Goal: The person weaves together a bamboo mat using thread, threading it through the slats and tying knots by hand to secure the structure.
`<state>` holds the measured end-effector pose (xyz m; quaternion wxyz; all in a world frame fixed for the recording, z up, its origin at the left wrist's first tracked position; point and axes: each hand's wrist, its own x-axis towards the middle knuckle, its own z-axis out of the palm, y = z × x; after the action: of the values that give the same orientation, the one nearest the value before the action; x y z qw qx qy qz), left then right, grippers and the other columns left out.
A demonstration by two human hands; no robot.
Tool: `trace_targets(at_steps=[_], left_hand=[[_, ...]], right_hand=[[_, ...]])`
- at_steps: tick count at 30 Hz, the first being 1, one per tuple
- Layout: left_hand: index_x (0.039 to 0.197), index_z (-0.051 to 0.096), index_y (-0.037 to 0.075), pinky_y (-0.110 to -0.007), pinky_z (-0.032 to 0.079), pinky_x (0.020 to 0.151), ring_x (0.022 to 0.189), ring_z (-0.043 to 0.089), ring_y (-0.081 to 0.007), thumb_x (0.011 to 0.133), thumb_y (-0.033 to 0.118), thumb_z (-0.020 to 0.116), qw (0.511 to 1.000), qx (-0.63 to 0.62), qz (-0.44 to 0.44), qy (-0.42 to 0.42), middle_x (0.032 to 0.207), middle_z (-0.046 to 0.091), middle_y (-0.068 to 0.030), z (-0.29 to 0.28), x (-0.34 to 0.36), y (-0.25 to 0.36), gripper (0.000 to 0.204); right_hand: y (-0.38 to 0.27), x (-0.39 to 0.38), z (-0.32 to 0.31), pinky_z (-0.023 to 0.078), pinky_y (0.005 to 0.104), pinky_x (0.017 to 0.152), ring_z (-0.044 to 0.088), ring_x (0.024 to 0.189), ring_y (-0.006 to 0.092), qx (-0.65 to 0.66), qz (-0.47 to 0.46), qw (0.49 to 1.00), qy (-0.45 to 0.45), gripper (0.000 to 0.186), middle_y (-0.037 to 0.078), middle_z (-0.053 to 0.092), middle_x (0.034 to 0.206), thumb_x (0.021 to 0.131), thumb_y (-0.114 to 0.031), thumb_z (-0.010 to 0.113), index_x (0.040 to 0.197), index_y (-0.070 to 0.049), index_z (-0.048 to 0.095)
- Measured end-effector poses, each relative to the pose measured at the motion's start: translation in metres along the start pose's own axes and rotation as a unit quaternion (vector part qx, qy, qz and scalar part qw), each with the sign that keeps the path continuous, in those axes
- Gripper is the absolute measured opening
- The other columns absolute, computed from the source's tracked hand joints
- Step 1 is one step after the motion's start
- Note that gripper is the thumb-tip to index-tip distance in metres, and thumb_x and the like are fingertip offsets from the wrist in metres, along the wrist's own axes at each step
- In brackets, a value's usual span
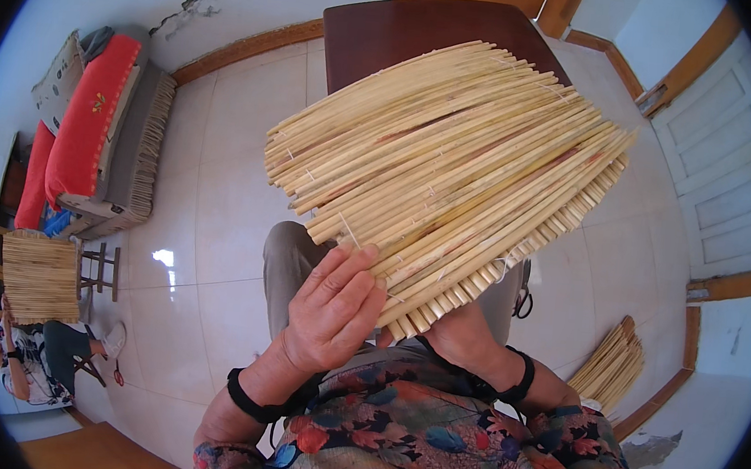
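A mat of straight, pale yellow plant stalks point(455, 143), bound in rows with white thread, is tilted above my lap. Along its near right side, a row of stalk ends shows beneath the top layer. My left hand point(338, 303) is closed on the mat's near left edge, its fingers lying over the outer stalks. My right hand point(460, 338) reaches under the near right side and holds the mat from below; its fingers are hidden there. Behind the mat stands a dark red-brown table or stool point(384, 34), partly covered by the mat's far end.
More stalks lie bundled on the tiled floor point(609, 367) at right. By my right knee, black scissor-like handles point(524, 303) show. At far left a seated person point(33, 365) holds another stalk mat point(41, 277). A sofa with a red cover point(91, 116) lines the left wall.
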<state>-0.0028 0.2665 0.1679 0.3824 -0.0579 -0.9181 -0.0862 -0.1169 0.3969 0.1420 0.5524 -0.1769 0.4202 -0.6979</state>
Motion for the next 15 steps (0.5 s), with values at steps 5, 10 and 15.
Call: trace_targets(at_steps=[5,10,15], left_hand=[[0.085,0.058,-0.005,-0.046,0.046,0.084,0.095,0.058,-0.0339,0.071,0.021,0.063,1.000,-0.010,0.005,0.009,0.089,0.055,-0.0147,0.001,-0.001,-0.001,0.030],[0.085,0.058,-0.004,-0.045,0.045,0.084,0.095,0.058,-0.0333,0.070,0.021,0.063,1.000,-0.004,0.005,0.013,0.088,0.056,-0.0143,0.002,-0.004,-0.004,0.029],[0.084,0.059,-0.004,-0.044,0.045,0.085,0.094,0.058,-0.0328,0.068,0.017,0.063,1.000,-0.011,-0.005,0.019,0.087,0.056,-0.0137,0.003,-0.007,-0.005,0.026]], right_hand=[[-0.002,0.002,0.005,0.050,0.0277,0.055,0.062,0.074,0.0193,0.012,0.007,1.000,-0.010,0.027,0.011,0.060,0.095,0.091,-0.019,0.044,0.111,-0.001,0.046],[0.000,0.005,0.002,0.053,0.0348,0.059,0.060,0.082,0.0221,0.130,0.021,0.990,-0.058,0.030,0.012,0.056,0.103,0.092,-0.024,0.041,0.114,-0.003,0.044],[0.008,0.010,-0.004,0.052,0.0401,0.057,0.059,0.086,0.0250,0.141,0.026,0.988,-0.065,0.044,0.012,0.055,0.107,0.092,-0.039,0.033,0.117,-0.003,0.043]])
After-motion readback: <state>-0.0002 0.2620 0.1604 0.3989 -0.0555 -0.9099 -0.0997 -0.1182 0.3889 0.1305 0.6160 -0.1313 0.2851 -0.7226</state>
